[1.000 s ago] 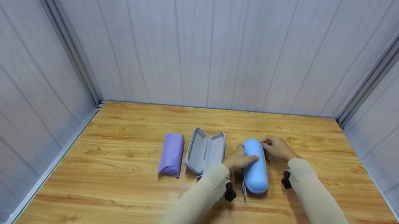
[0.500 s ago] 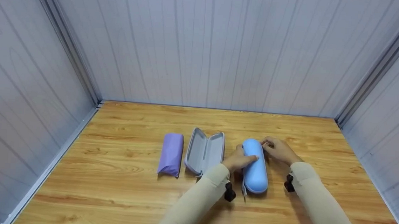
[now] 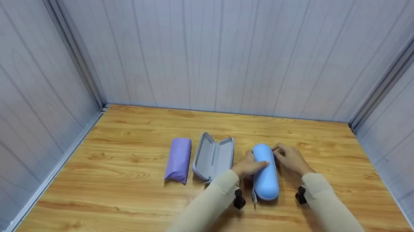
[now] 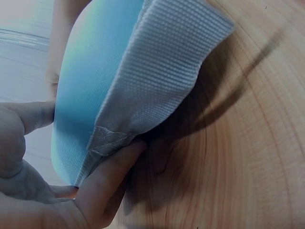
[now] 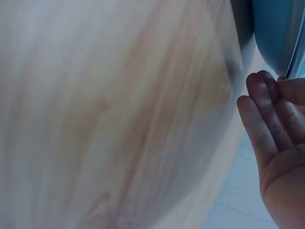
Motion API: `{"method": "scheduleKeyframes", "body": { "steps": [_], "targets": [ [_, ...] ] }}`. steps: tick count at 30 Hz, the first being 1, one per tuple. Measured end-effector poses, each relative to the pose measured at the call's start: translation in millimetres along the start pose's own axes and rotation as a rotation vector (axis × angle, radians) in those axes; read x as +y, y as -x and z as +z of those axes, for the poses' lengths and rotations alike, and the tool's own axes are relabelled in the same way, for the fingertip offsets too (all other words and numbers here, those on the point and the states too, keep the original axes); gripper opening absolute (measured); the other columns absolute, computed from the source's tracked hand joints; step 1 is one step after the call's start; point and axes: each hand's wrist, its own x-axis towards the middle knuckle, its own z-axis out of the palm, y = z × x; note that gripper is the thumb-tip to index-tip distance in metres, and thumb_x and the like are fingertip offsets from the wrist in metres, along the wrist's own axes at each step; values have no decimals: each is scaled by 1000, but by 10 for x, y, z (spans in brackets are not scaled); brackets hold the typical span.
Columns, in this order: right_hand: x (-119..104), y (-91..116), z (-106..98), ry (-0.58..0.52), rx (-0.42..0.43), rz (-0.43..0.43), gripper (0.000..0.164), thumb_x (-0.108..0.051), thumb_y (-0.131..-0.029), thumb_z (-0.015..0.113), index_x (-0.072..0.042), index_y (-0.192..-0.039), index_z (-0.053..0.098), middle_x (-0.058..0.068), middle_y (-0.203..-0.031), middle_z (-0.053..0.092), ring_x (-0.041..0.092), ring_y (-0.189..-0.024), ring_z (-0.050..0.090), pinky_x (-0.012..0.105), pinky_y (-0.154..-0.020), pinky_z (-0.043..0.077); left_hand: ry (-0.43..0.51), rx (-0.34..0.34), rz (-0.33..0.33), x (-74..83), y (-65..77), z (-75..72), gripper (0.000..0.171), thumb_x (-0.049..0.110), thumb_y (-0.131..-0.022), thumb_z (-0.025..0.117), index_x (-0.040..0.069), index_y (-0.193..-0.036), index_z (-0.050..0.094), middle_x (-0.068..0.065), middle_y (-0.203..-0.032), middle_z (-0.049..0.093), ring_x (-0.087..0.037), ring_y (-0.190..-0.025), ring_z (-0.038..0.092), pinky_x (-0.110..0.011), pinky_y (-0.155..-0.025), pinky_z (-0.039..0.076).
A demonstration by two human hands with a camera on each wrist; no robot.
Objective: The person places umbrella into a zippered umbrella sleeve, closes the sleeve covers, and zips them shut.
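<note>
A light blue zip-up glasses case [image 3: 266, 184] lies on the table with its lid down. My left hand [image 3: 249, 166] grips its left side, thumb across the top. In the left wrist view, the fingers of the left hand [image 4: 95, 195] reach under the blue case [image 4: 97, 62], beside a grey fabric flap [image 4: 157, 62] on its edge. My right hand [image 3: 291, 160] is at the case's far right end. Seen from the right wrist, the thumb and fingers of the right hand [image 5: 281, 138] pinch the edge at the seam, apparently on a small zipper pull that they mostly hide.
Left of the blue case, a grey-lined glasses case [image 3: 222, 155] lies spread wide. Farther left is a purple wrapped packet [image 3: 178, 159]. The wooden table [image 3: 121, 197] meets pale panel walls [image 3: 211, 51] at the back and sides.
The right hand has shifted slightly toward the person along the blue case's right edge. The left hand and the case have barely moved.
</note>
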Motion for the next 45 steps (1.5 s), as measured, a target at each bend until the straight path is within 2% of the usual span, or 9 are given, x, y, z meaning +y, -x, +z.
{"method": "scheduleKeyframes", "body": {
  "steps": [5, 21, 33, 45],
  "targets": [
    [4, 55, -1, -24, 2, 3, 14, -5, -101, 58, -6, -110, 69, 16, -108, 71, 35, -101, 67, 53, -87, 53, -18, 16, 10, 5, -12, -5, 80, 34, -96, 67, -2, -153, 23, -23, -135, 48, -35, -117, 56, -52, -86, 54],
    [-56, 163, -22, 35, 21, -39, 13, -4, -99, 60, -5, -108, 70, 15, -103, 72, 34, -96, 68, 51, -83, 55, -3, 18, 47, 10, -3, -2, 80, 31, -95, 69, -5, -152, 24, -25, -137, 46, -36, -121, 53, -52, -93, 51],
    [-89, 259, -23, 48, 28, -77, 14, -1, -97, 63, -4, -106, 72, 12, -101, 73, 31, -93, 69, 50, -83, 55, 18, 6, -2, 13, -8, 9, 83, 33, -97, 66, 0, -156, 18, -25, -141, 43, -38, -124, 51, -55, -94, 50],
    [-100, 333, -18, 72, 22, -66, 13, -1, -95, 63, -5, -104, 72, 11, -96, 73, 30, -90, 70, 49, -81, 56, -15, 20, 17, -3, -21, 29, 81, 32, -96, 67, -2, -154, 22, -25, -139, 46, -37, -122, 53, -54, -91, 52]
  ]
}}
